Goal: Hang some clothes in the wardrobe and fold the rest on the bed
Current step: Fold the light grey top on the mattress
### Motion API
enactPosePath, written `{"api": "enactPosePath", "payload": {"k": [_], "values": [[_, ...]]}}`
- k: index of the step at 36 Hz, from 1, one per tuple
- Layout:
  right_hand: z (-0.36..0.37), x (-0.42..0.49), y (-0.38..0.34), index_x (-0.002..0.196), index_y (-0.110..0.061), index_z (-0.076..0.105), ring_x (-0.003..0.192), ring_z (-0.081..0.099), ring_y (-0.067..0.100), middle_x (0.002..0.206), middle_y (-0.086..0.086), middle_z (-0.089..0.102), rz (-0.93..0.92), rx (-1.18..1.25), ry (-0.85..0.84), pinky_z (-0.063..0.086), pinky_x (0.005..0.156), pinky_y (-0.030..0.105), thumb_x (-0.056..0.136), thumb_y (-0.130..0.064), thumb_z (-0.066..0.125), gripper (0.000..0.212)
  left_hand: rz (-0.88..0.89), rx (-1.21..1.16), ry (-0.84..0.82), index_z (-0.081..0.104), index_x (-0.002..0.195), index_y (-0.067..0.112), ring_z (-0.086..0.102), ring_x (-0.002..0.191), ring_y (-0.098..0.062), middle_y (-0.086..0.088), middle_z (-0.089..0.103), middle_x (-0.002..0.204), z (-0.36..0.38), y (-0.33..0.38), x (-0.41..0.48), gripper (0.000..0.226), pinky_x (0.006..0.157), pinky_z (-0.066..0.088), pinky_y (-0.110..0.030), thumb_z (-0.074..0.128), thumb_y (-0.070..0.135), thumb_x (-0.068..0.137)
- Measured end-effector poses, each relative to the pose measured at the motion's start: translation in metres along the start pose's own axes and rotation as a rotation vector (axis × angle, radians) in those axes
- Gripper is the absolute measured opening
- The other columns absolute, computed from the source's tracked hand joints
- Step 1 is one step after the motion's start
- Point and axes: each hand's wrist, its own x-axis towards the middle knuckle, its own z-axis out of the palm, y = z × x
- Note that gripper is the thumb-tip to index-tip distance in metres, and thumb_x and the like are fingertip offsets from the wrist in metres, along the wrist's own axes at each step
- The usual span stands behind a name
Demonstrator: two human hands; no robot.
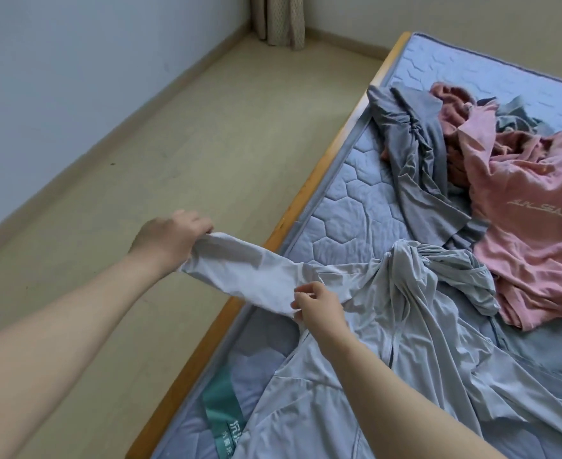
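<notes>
Left hand [170,240] grips the cuff end, right hand [319,306] pinches the shoulder end of the long sleeve [249,276] of a pale grey thin zip jacket [422,342]; pulled taut, it should fold across flat.

Clothes [521,233] on bed [355,200] (quilted, blue)

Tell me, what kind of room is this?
Most likely a bedroom: a quilted mattress on a wooden bed frame, a pile of clothes on it, and a curtain in the corner. The left hand and right hand hold a light grey jacket.
</notes>
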Motion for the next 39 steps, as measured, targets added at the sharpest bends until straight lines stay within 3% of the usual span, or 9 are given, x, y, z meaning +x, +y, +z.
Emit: {"api": "enactPosePath", "payload": {"k": [5,10,16,20,23,27,29,32,39], "values": [[0.014,-0.015,-0.017,0.078,-0.024,0.056,0.072,0.055,0.020,0.078,0.003,0.062,0.009,-0.034,-0.038,0.040,0.064,0.028,0.086,-0.009,0.045,0.020,-0.146,0.019,0.080,0.062,0.095,0.005,0.056,0.086,-0.035,-0.016,0.058,0.096,-0.031,-0.016,0.000,0.022,0.064,0.044,-0.036,0.053,-0.002,0.076],[0.035,-0.026,-0.039,0.115,-0.023,0.052,0.067,0.053,0.012,0.084,-0.001,0.059,-0.067,-0.086,-0.111,0.041,0.058,0.021,0.087,-0.014,0.051,0.029,-0.346,-0.316,-0.102,0.060,0.103,0.015,0.054,0.094,-0.029,-0.010,0.061,0.108,-0.049,-0.011,0.010,0.022,0.070,0.040,-0.030,0.043,0.011,0.089],[0.078,-0.033,-0.058,0.139,-0.024,0.031,0.079,0.051,0.013,0.107,0.001,0.055,0.055,0.307,-0.354,0.039,0.062,0.023,0.056,-0.039,0.072,0.094,-0.476,-0.930,-0.299,0.056,0.087,0.016,0.053,0.077,-0.021,-0.007,0.058,0.089,-0.050,0.005,0.013,0.007,0.059,0.041,-0.025,0.051,0.012,0.090],[0.081,-0.036,-0.067,0.128,-0.017,0.052,0.071,0.054,0.012,0.090,0.000,0.063,0.165,0.668,-0.396,0.039,0.055,0.022,0.067,-0.044,0.063,0.068,-0.576,-1.296,-0.380,0.054,0.103,0.014,0.054,0.076,-0.018,-0.007,0.056,0.089,-0.045,0.007,0.016,0.014,0.063,0.045,-0.025,0.050,0.004,0.093],[0.068,-0.038,-0.076,0.102,-0.017,0.068,0.088,0.062,0.018,0.094,0.004,0.072,0.175,0.916,-0.427,0.043,0.076,0.026,0.093,-0.049,0.040,0.043,-0.606,-1.472,-0.379,0.046,0.117,0.015,0.054,0.069,-0.017,-0.008,0.055,0.085,-0.043,0.006,0.017,0.029,0.052,0.049,-0.023,0.050,0.000,0.094],[0.069,-0.033,-0.077,0.132,-0.028,0.043,0.115,0.056,0.028,0.133,0.006,0.052,0.042,0.624,-0.244,0.048,0.094,0.040,0.084,-0.037,0.065,0.053,-0.587,-1.540,-0.396,0.049,0.114,0.016,0.061,0.057,-0.012,-0.009,0.058,0.083,-0.046,0.006,0.017,0.027,0.049,0.050,-0.021,0.051,-0.001,0.093],[0.066,-0.031,-0.080,0.134,-0.040,0.035,0.104,0.061,0.027,0.123,0.009,0.053,0.007,0.608,-0.186,0.051,0.089,0.043,0.081,-0.016,0.069,0.067,-0.536,-1.471,-0.487,0.053,0.108,0.017,0.061,0.065,-0.014,-0.007,0.060,0.088,-0.050,0.007,0.015,0.022,0.059,0.049,-0.026,0.055,0.004,0.092],[0.055,-0.034,-0.097,0.121,-0.034,0.043,0.065,0.059,0.020,0.082,0.013,0.056,-0.011,0.823,-0.140,0.055,0.060,0.027,0.089,0.004,0.053,0.050,-0.471,-1.351,-0.629,0.059,0.096,0.020,0.057,0.077,-0.018,-0.005,0.061,0.091,-0.060,0.009,0.012,0.013,0.068,0.048,-0.030,0.059,0.009,0.090],[0.041,-0.051,-0.124,0.092,-0.012,0.061,0.064,0.068,0.017,0.084,0.008,0.064,-0.004,0.683,-0.205,0.050,0.066,0.027,0.088,0.005,0.046,0.023,-0.459,-1.414,-0.387,0.056,0.080,0.011,0.054,0.064,-0.014,-0.008,0.055,0.076,-0.093,0.012,0.017,0.018,0.043,0.051,-0.017,0.050,0.000,0.093]]}}
